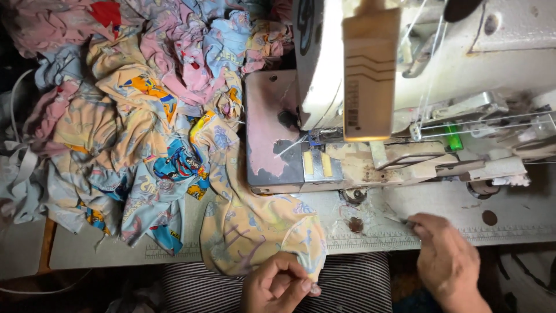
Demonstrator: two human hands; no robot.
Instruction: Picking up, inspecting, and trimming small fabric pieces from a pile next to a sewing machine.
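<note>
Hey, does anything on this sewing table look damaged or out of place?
Yes. The sewing machine's bed plate has paint worn off in big patches, and printed fabric pieces lie in a jumbled heap spilling over the table's left side.

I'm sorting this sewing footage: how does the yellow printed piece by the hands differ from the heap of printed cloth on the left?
The yellow printed fabric piece lies single and spread out; the heap of printed cloth is many crumpled pieces.
The yellow piece hangs over the table's front edge, pinched by the left hand; the heap lies untouched, away from both hands.
The yellow piece is mostly one colour; the heap mixes pink, blue and orange.
Both show cartoon-like prints.
</note>
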